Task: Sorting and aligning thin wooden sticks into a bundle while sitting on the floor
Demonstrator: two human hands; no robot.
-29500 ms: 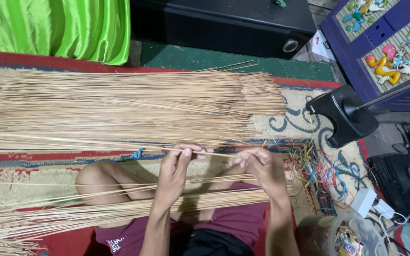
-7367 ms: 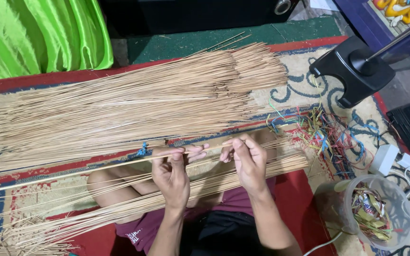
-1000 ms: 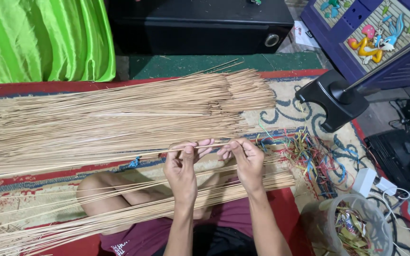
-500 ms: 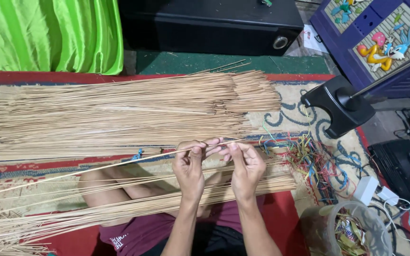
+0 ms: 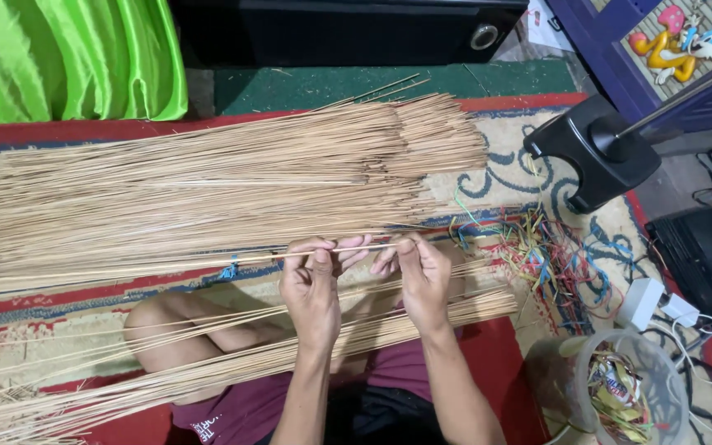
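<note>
pale reed: one thin stick [image 5: 232, 259] ran level across the lap, its near end between both hands, just in front of the big pile.
left hand [image 5: 311, 284]: fingers [image 5: 323, 247] were closed on the stick from below.
right hand [image 5: 422, 276]: fingers [image 5: 405, 245] were pinched shut on the stick's tip.
big pile [image 5: 208, 181]: many like sticks lay spread on the patterned rug [image 5: 496, 177].
lap bundle [image 5: 208, 371]: more sticks rested over the crossed legs.
coloured strips [image 5: 554, 255]: lay tangled to the right, near a black stand base [image 5: 595, 148].
plastic tub [image 5: 628, 395]: stood at the lower right.
</note>
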